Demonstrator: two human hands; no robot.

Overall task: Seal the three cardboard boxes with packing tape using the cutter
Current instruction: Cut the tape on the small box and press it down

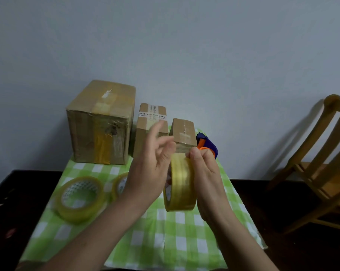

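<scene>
Three cardboard boxes stand at the back of the cloth: a large box [100, 122] on the left, a medium box [148, 124] with a printed label, and a small box [183, 132]. My right hand [206, 173] grips a yellowish tape roll [181, 184] held upright above the cloth, thumb on its top edge. My left hand [153, 163] touches the roll's left side near the top, fingers spread and blurred. A blue and orange tape cutter [207, 144] lies behind my right hand, partly hidden.
A green and white checked cloth [165, 231] covers a dark table [18, 192]. Two more tape rolls lie flat, a big one [80, 198] at left and another [120, 184] partly behind my left forearm. A wooden chair [321, 163] stands to the right.
</scene>
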